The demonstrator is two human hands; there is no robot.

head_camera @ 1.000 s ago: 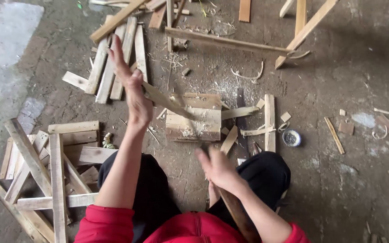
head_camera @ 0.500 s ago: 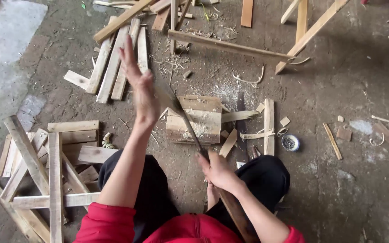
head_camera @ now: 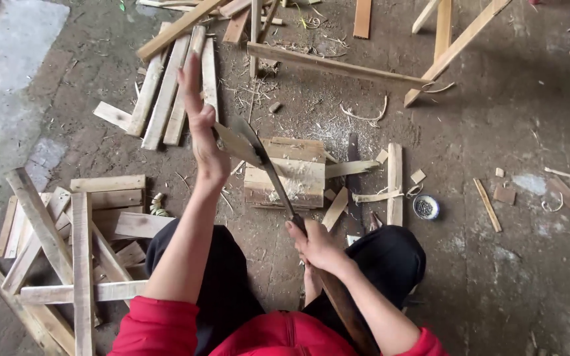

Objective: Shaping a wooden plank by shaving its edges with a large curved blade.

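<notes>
My left hand (head_camera: 200, 128) is raised with its fingers pointing away and holds a flat wooden piece (head_camera: 235, 144) upright over the wooden chopping block (head_camera: 298, 175). My right hand (head_camera: 315, 242) grips the handle of a long-bladed knife (head_camera: 268, 168). Its blade tip meets the wooden piece near my left hand. The block lies on the ground in front of my knees and carries pale shavings.
Long wooden slats (head_camera: 169, 89) lie at the back left. A stack of crossed planks (head_camera: 67, 244) sits at my left. A small round tin of nails (head_camera: 425, 207) and offcuts (head_camera: 394, 181) lie right of the block. A long bar (head_camera: 338, 66) crosses behind.
The knife blade has swung up from lying low across the block to standing steeper against the wooden piece. My left hand stayed raised and shifted slightly.
</notes>
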